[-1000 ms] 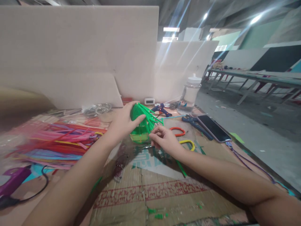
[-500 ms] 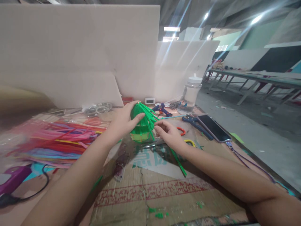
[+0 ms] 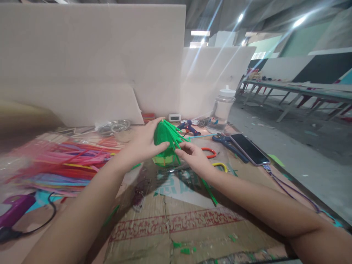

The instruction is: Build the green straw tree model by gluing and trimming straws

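A green cone-shaped bundle of pipe cleaners (image 3: 164, 143) stands on the cardboard-covered table (image 3: 192, 223). My left hand (image 3: 144, 143) wraps its left side, thumb pressed across the front. My right hand (image 3: 194, 157) pinches one of the loose green strands fanning out from the top on the right. A single green pipe cleaner (image 3: 209, 191) lies on the cardboard under my right wrist.
A heap of coloured pipe cleaners (image 3: 60, 165) lies at left, a purple glue gun (image 3: 15, 212) nearer. At right are a phone (image 3: 249, 149), blue scissors (image 3: 224, 140), red and yellow bent pieces (image 3: 213, 157), a blue glue gun (image 3: 189, 127) and a clear jar (image 3: 222, 109). White boards (image 3: 93, 62) stand behind.
My right hand has risen from the table to the bundle's right side and closed on a strand. The left hand keeps its hold; the bundle has barely shifted.
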Demonstrator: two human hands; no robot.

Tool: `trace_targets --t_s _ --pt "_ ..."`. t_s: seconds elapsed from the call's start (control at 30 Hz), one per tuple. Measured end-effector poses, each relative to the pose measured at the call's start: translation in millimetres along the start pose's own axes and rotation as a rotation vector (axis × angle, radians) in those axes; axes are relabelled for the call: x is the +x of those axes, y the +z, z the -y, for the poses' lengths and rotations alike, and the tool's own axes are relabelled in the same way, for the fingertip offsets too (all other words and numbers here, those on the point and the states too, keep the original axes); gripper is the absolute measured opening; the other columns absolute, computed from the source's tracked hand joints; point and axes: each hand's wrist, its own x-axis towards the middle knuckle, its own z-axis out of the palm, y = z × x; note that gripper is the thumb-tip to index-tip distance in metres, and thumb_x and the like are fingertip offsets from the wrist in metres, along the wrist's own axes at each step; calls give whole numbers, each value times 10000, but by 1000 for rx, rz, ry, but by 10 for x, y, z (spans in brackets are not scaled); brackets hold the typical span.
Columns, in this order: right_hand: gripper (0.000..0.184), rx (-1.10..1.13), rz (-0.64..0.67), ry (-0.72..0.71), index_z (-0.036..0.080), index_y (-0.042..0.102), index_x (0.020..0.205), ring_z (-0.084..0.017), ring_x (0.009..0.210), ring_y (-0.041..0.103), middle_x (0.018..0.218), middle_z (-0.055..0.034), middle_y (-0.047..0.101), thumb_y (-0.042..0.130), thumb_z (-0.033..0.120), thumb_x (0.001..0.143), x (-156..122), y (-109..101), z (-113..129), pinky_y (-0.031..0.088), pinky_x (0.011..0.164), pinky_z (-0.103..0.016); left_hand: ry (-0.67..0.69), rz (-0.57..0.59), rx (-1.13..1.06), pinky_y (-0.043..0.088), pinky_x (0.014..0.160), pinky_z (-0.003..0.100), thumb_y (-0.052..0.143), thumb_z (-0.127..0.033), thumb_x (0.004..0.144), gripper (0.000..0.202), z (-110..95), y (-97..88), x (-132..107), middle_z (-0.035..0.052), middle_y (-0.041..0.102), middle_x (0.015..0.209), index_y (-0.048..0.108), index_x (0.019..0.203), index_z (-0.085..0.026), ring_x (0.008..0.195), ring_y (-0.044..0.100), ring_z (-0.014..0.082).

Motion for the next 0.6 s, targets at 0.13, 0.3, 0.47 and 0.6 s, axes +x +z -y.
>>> trace_targets --t_s 0.13,0.3,0.47,0.6 --pt "290 -61 16 8 195 577 794 -125 631 457 689 36 491 647 477 790 4 -6 -10 357 617 -278 49 13 46 318 1174 479 680 -395 767 910 7 36 -8 214 384 1522 235 1502 -96 1414 385 322" --pt "288 -28 18 12 194 578 792 -132 665 485 725 26 525 647 473 788 -11 -11 12 394 666 -288 75 -13 87 336 1159 508 695 -401 752 932 -14 77 3 235 394 1511 230 1499 -93 1395 410 345" --pt "296 -9 7 14 197 570 773 -132 670 486 700 35 513 650 481 790 -17 -10 25 389 665 -282 98 -39 103 352 1144 529 701 -384 744 907 -15 84 15 230 426 1488 255 1485 -110 1376 435 362" --pt "297 -14 20 19 203 572 777 -145 692 516 730 18 554 644 490 792 -7 2 15 418 682 -294 116 -64 117 377 1122 533 694 -361 749 882 -19 110 19 210 454 1468 256 1481 -139 1349 465 356"
